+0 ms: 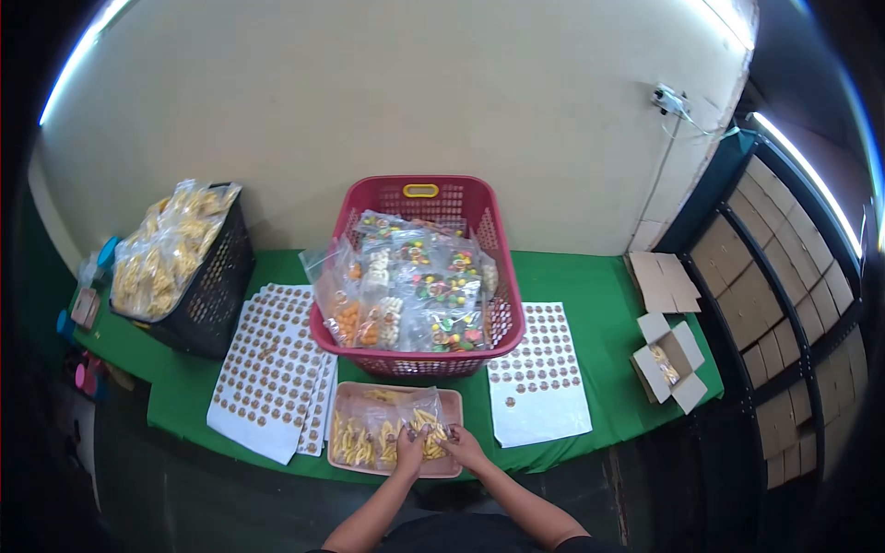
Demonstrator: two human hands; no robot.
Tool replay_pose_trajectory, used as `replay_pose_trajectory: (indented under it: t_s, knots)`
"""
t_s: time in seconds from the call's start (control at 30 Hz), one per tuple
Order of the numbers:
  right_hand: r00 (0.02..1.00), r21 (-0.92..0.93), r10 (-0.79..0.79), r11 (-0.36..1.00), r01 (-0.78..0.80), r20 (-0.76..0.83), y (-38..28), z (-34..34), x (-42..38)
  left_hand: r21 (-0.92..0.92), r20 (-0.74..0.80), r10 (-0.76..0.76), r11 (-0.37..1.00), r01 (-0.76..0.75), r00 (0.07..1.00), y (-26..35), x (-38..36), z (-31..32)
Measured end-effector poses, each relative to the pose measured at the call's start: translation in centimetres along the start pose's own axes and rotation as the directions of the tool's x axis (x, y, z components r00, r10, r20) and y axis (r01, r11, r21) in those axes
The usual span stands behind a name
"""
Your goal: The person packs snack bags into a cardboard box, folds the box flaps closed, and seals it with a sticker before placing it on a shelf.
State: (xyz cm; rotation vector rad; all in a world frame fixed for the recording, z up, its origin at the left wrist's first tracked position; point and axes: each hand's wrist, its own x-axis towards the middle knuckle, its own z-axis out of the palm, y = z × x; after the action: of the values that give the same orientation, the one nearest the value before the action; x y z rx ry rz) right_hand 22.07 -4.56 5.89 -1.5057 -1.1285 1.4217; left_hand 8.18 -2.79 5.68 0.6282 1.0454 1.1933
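A shallow pink tray (pixel 344 468) at the front edge of the table holds clear plastic bags of yellow stick-shaped snacks (pixel 355 442). My left hand (pixel 409 453) is closed on a clear bag of these snacks (pixel 431 422) over the tray's right half. From the right, my right hand (pixel 466 450) reaches over the tray rim, its fingers pinched at the same bag's edge. Small dark round spots, like the brown round stickers on the sheets, show by the fingertips of both hands. My fingers partly hide the bag.
A maroon basket (pixel 510 339) of bagged colourful sweets stands behind the tray. Sheets of round brown stickers lie left (pixel 267 369) and right (pixel 539 387). A black crate (pixel 221 286) heaped with yellow snack bags stands left. An open carton (pixel 684 348) sits right, near shelves of boxes (pixel 784 267).
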Motion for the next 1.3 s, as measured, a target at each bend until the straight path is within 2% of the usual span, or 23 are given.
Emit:
replay_pose_trajectory:
  t_s: [0.1,0.17,0.23,0.3,0.43,0.5,0.77,0.83,0.9,0.97,1.13,1.27,1.3]
  knots:
    - [0.997,-0.039,-0.042,0.998,0.040,-0.058,1.5,-3.0,-1.5,-0.013,0.080,-0.049,0.999,0.050,0.996,-1.0,-1.2,2.8]
    - [0.997,0.102,-0.012,0.995,0.020,-0.079,1.5,-5.2,-2.9,-0.002,0.135,-0.085,0.996,0.086,0.987,-1.9,-1.7,4.9]
    - [0.993,0.099,-0.033,0.994,0.045,-0.117,1.3,-7.6,-4.3,0.010,0.188,-0.109,0.994,0.109,0.976,-2.7,-2.2,7.5]
    - [0.990,0.192,0.023,0.981,0.005,-0.140,0.9,-10.2,-6.2,0.079,0.231,-0.082,0.995,0.065,0.969,-3.7,-3.2,10.2]
    - [0.979,0.236,0.050,0.972,-0.002,-0.199,3.2,-17.4,-9.0,0.189,0.287,-0.109,0.980,0.055,0.952,-7.4,-5.2,16.6]
    - [0.968,0.207,0.038,0.978,0.014,-0.247,4.9,-21.5,-10.6,0.245,0.287,-0.167,0.965,0.097,0.943,-10.4,-5.8,20.3]
    - [0.835,0.303,0.068,0.945,0.121,-0.546,8.9,-37.0,-20.7,0.392,0.526,-0.338,0.911,0.130,0.781,-19.6,-11.3,36.7]
    - [0.801,0.307,0.102,0.946,0.106,-0.590,8.5,-40.1,-23.4,0.404,0.576,-0.381,0.902,0.153,0.723,-20.8,-13.2,40.3]
    - [0.764,0.368,0.115,0.914,0.169,-0.635,8.1,-42.9,-25.6,0.432,0.632,-0.426,0.887,0.162,0.647,-22.2,-14.5,43.2]
    - [0.713,0.393,0.141,0.897,0.201,-0.687,8.5,-45.2,-26.9,0.471,0.647,-0.457,0.869,0.151,0.610,-23.6,-15.4,45.7]
    - [0.602,0.385,0.141,0.873,0.299,-0.786,9.4,-51.2,-28.6,0.561,0.712,-0.484,0.828,0.003,0.508,-25.6,-17.1,52.8]
    - [0.582,0.378,0.128,0.865,0.331,-0.803,9.3,-57.1,-29.0,0.485,0.743,-0.417,0.875,0.009,0.523,-29.0,-16.2,58.7]
    - [0.595,0.368,0.116,0.873,0.322,-0.795,9.1,-58.5,-28.9,0.428,0.730,-0.388,0.901,0.066,0.563,-29.5,-15.6,60.3]
